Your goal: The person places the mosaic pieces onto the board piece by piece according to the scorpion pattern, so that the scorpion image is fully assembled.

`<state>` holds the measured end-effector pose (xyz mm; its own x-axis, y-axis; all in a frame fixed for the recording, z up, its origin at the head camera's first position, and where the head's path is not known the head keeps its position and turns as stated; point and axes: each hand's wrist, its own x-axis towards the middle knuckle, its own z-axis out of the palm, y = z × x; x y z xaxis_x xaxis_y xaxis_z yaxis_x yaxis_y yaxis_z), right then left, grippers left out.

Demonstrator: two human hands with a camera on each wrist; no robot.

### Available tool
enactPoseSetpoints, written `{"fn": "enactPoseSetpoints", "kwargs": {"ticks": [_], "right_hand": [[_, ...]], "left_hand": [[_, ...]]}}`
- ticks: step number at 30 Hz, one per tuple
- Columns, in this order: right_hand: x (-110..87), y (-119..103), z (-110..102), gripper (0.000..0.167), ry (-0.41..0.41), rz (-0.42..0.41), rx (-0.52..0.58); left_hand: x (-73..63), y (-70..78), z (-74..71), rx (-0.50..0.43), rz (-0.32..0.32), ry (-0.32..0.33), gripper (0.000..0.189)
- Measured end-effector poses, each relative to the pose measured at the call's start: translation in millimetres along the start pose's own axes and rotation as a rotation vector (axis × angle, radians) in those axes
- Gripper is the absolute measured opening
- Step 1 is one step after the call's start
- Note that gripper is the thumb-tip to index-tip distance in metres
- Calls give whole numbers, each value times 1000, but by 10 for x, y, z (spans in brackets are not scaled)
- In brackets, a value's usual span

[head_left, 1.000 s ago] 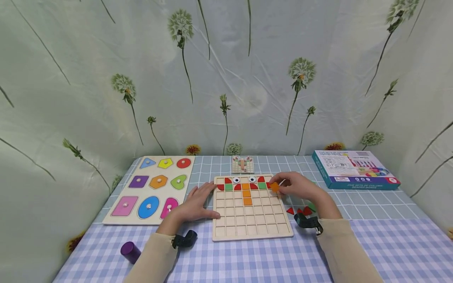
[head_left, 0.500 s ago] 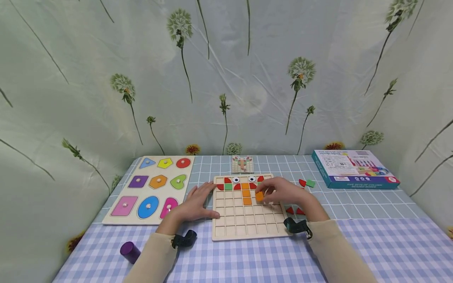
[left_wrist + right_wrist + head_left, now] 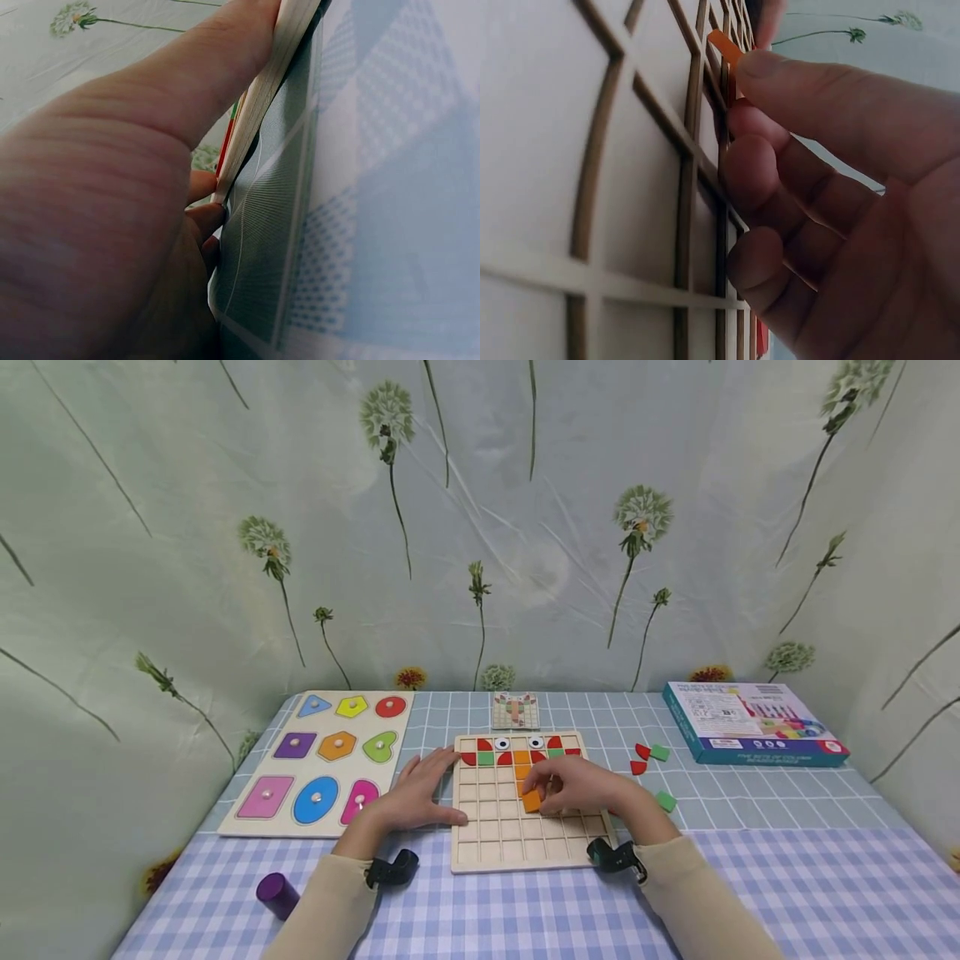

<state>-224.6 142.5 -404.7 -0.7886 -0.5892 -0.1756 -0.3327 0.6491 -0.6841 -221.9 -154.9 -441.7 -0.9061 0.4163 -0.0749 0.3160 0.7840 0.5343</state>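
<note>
My right hand [image 3: 581, 785] pinches an orange square tile [image 3: 532, 801] between thumb and fingers, over the wooden grid board [image 3: 480, 853]. In the right wrist view the orange tile [image 3: 725, 48] is tilted above the grid ridges. The tile is just below a column of orange squares [image 3: 522, 758] on the board. Red, green and eye-patterned pieces fill part of the board's top rows. My left hand [image 3: 422, 795] rests at the board's left edge with fingers spread. In the left wrist view the left thumb [image 3: 217, 60] touches the board's side [image 3: 259, 112].
A small picture card [image 3: 515, 711] lies behind the board. Loose red pieces [image 3: 639, 767] and green tiles [image 3: 666, 801] lie to its right, near a flat box [image 3: 753, 722]. A shape puzzle board [image 3: 281, 823] and a purple cylinder [image 3: 277, 895] are on the left.
My right hand has carried the orange tile from the board's upper right edge leftward and down to the foot of the orange column. The left hand has stayed in place.
</note>
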Motion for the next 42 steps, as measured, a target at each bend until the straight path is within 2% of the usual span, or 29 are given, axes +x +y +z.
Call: {"fn": "enactPoseSetpoints", "kwargs": {"ticks": [12, 22, 30, 42], "right_hand": [[21, -13, 36, 18, -28, -101, -43], [30, -5, 45, 20, -20, -68, -53], [-42, -2, -115, 18, 98, -15, -27], [-157, 202, -367, 19, 227, 88, -45]], "left_hand": [[-9, 11, -2, -3, -1, -6, 106], [-1, -3, 8, 3, -4, -3, 106], [-2, 5, 4, 3, -2, 3, 106], [-7, -1, 13, 3, 1, 3, 106]]}}
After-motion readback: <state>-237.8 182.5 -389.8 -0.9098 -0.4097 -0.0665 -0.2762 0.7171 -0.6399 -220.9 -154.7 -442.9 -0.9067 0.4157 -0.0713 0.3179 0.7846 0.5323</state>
